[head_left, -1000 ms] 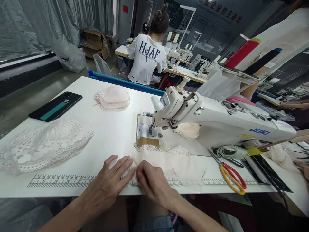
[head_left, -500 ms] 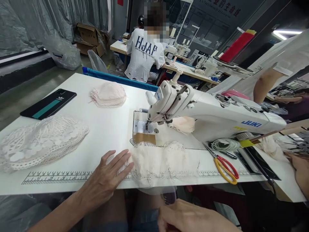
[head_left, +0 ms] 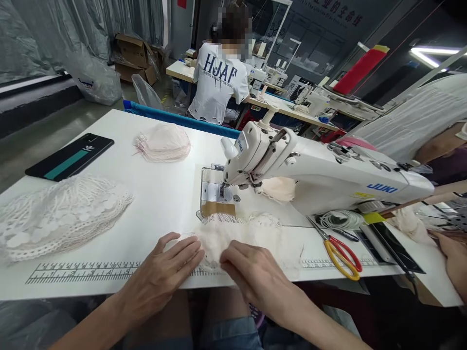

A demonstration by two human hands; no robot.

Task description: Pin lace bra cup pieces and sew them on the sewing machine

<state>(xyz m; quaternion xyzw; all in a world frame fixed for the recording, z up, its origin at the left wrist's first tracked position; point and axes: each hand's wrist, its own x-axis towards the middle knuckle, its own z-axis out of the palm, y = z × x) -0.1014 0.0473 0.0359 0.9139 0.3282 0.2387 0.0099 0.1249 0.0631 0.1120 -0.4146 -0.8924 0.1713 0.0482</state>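
Note:
A pale pink lace piece (head_left: 251, 236) lies on the white table (head_left: 164, 199) just in front of the sewing machine's needle plate (head_left: 213, 194). My left hand (head_left: 160, 277) rests flat on the table with fingers spread, its fingertips touching the left edge of the lace. My right hand (head_left: 255, 277) lies on the near edge of the lace, fingers stretched forward and pressing the fabric down. The white sewing machine (head_left: 314, 170) stands behind the lace, its arm running to the right.
A heap of white lace (head_left: 58, 214) and a black phone (head_left: 69, 156) lie at the left; a stack of pink cups (head_left: 164, 142) sits further back. Red-and-yellow scissors (head_left: 341, 253) lie at the right. Another person's hand (head_left: 454, 257) shows at the far right; a person sits at a table behind.
My right hand, which had dropped below the table edge half a second ago, has come back up onto the lace. My left hand has stayed in place.

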